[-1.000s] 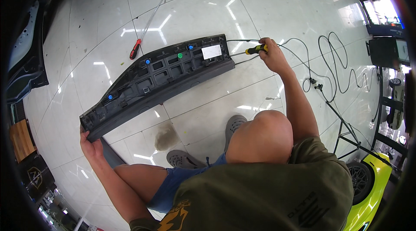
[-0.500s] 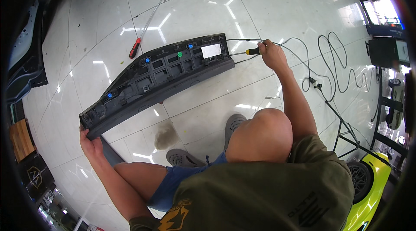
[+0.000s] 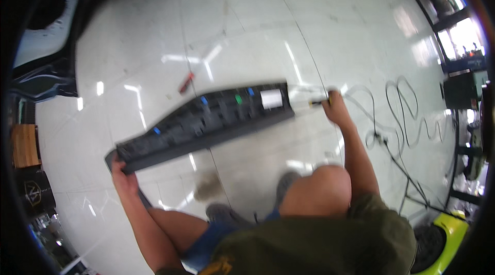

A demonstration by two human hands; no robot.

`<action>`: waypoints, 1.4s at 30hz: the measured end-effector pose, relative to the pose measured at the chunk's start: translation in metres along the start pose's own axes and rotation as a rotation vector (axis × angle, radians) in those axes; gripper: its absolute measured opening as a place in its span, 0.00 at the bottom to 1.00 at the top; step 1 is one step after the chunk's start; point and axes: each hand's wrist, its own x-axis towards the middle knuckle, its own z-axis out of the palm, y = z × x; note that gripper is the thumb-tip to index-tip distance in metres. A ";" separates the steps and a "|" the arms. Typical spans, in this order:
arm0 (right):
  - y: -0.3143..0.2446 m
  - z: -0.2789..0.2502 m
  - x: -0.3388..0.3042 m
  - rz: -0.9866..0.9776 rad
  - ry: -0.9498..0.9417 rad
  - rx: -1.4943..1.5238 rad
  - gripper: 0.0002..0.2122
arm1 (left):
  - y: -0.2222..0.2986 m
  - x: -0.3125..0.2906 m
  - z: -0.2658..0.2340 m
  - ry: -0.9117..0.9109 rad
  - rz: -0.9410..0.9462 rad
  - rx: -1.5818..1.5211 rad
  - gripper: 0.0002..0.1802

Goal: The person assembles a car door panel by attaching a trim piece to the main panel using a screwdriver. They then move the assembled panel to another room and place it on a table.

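Note:
A long black plastic car trim panel [image 3: 206, 120] lies across in front of me, its ribbed inner side up. It carries several blue clips [image 3: 204, 101], a green clip [image 3: 238, 99] and a white label [image 3: 271, 99]. My left hand [image 3: 125, 176] grips the panel's left end, fingers wrapped over its edge. Beyond the right end, my right hand [image 3: 336, 108] is closed round the handle of a yellow-and-black screwdriver [image 3: 315, 103]. Its shaft points left at the panel; blur hides whether the tip touches.
A red-handled screwdriver [image 3: 186, 84] lies on the glossy tiled floor [image 3: 247, 43] beyond the panel. Dark cable [image 3: 402, 94] loops across the floor at right, near a black stand [image 3: 412, 187]. A yellow-green car part with a wheel [image 3: 448, 239] is at lower right.
My view has tilted up and blurred, so panel and hands sit lower and further right in the picture. Both hands keep their holds.

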 end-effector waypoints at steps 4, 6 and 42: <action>-0.048 -0.013 0.007 0.355 -0.188 -0.165 0.21 | 0.009 -0.016 0.013 0.021 0.048 -0.050 0.31; -0.059 -0.020 0.014 0.429 -0.268 -0.249 0.20 | 0.013 -0.012 0.014 -0.037 0.059 -0.077 0.31; -0.046 0.002 0.017 0.695 -0.119 0.529 0.13 | 0.002 0.004 0.013 0.052 0.089 0.004 0.31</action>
